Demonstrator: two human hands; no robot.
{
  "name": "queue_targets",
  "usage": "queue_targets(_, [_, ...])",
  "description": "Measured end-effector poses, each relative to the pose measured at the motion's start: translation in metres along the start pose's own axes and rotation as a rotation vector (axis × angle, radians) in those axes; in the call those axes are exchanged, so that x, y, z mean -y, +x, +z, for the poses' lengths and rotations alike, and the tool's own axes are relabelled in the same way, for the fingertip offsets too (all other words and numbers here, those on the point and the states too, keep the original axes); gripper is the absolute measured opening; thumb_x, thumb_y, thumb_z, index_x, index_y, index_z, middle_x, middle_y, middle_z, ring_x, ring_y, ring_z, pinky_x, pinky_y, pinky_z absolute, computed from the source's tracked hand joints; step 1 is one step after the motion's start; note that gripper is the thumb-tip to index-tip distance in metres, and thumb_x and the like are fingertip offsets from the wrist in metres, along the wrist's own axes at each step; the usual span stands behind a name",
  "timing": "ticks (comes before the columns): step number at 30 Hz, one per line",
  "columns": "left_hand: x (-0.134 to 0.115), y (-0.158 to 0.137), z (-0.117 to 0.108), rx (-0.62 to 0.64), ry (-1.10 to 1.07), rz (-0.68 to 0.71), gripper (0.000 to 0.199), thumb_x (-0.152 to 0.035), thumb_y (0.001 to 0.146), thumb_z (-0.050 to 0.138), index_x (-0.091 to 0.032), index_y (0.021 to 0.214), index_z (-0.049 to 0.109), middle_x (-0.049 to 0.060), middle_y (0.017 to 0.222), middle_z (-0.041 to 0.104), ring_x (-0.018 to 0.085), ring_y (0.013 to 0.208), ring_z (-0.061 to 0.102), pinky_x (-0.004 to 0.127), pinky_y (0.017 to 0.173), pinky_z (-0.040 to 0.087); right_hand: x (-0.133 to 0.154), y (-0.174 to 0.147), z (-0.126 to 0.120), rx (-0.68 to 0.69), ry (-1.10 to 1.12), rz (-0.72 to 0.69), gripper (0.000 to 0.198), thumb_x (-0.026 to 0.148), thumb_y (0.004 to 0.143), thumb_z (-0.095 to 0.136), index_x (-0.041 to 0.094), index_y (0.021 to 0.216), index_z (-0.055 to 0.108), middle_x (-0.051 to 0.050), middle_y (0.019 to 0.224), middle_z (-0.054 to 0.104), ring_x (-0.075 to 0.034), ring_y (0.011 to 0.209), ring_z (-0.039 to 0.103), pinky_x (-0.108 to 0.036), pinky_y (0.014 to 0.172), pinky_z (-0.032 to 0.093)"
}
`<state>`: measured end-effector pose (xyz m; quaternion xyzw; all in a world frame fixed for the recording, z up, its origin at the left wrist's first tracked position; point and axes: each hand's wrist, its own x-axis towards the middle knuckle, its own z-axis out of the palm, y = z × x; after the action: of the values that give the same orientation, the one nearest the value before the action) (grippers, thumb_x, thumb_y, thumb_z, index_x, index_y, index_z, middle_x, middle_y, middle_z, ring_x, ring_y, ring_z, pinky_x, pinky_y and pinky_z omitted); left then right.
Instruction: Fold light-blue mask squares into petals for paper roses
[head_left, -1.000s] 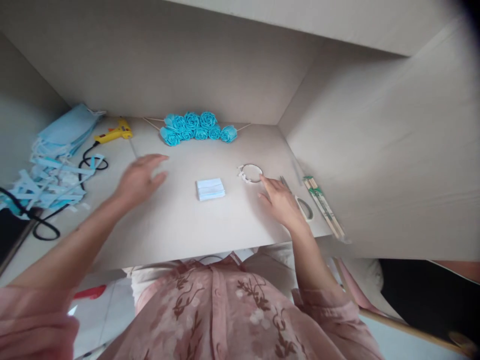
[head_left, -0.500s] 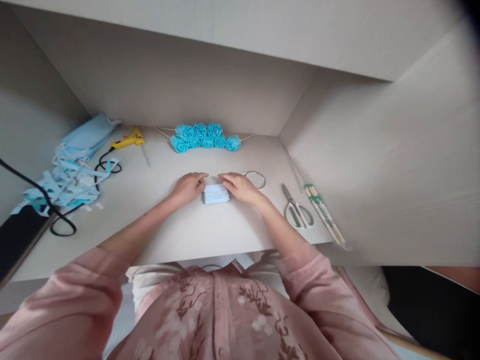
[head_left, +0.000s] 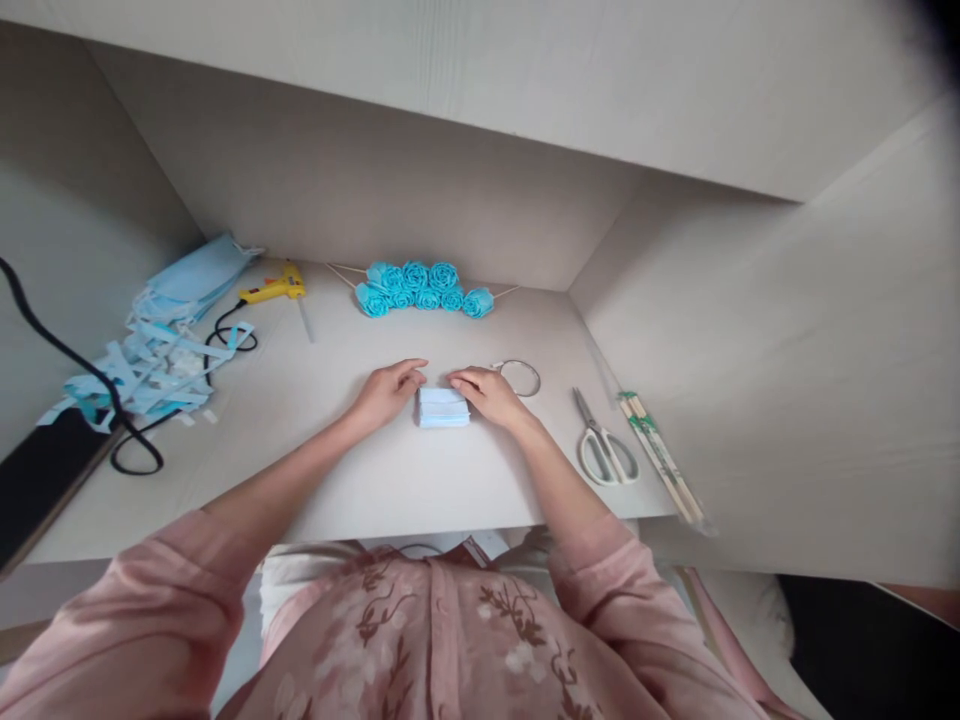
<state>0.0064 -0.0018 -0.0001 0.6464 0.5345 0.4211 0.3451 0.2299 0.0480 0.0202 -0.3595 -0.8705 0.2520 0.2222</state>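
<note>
- Pale panels wall in a worktop, where a stack of light-blue folded pieces lies flat near the middle, between a person's two bare hands.
- The left hand rests just beside the stack at its far left corner, its grip narrow, thumb close to the fingers; whether it pinches anything, one cannot tell.
- The right hand reaches over the far right corner of the stack, grip loosely curled, fingertips near the edge; whether they press or hold it, one cannot tell.
- A thin ring lies just beyond the stack to the right, near the right hand.
- White-handled scissors lie right of the stack, with a packet of wooden sticks farther right.
- Bright blue fabric-like roses sit in a cluster beyond the stack.
- Well left of and beyond the stack are a yellow glue gun, blue face masks and a heap of cut strips.
</note>
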Motion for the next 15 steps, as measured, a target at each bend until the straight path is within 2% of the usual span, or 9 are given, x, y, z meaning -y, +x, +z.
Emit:
queue_targets(5, [0.000, -0.003, 0.004, 0.039, -0.052, 0.024, 0.041, -0.034, 0.088, 0.048, -0.015, 0.123, 0.060, 0.009, 0.099, 0.073, 0.017, 0.090, 0.068, 0.034, 0.087, 0.054, 0.004, -0.004, -0.007, 0.044, -0.020, 0.043, 0.027, 0.030, 0.096, 0.047, 0.018, 0.097, 0.071, -0.006, 0.095, 0.072, -0.016, 0.084, 0.063, -0.027, 0.077, 0.042])
queue_targets(9, [-0.003, -0.004, 0.006, 0.077, -0.053, 0.065, 0.043, -0.033, 0.089, 0.047, -0.014, 0.125, 0.058, 0.009, 0.099, 0.073, 0.017, 0.089, 0.068, 0.034, 0.087, 0.054, 0.009, -0.005, -0.011, 0.077, -0.084, 0.053, 0.030, 0.030, 0.096, 0.046, 0.017, 0.079, 0.067, -0.004, 0.079, 0.068, -0.013, 0.070, 0.057, -0.024, 0.067, 0.036])
queue_targets(13, [-0.032, -0.018, -0.005, 0.042, 0.034, 0.168, 0.038, -0.038, 0.088, 0.053, -0.017, 0.117, 0.066, 0.010, 0.109, 0.071, 0.020, 0.096, 0.067, 0.033, 0.084, 0.054, 0.014, -0.007, -0.014, 0.104, -0.105, 0.080, 0.034, 0.036, 0.097, 0.046, 0.017, 0.075, 0.064, -0.001, 0.071, 0.063, -0.012, 0.064, 0.051, -0.024, 0.062, 0.030])
queue_targets(15, [-0.051, -0.028, -0.011, 0.114, 0.036, 0.219, 0.032, -0.042, 0.087, 0.059, -0.021, 0.107, 0.071, 0.008, 0.105, 0.072, 0.022, 0.096, 0.067, 0.033, 0.084, 0.054, 0.015, -0.007, -0.015, 0.126, -0.071, 0.100, 0.034, 0.041, 0.096, 0.048, 0.017, 0.079, 0.066, -0.001, 0.071, 0.064, -0.011, 0.064, 0.051, -0.024, 0.062, 0.028])
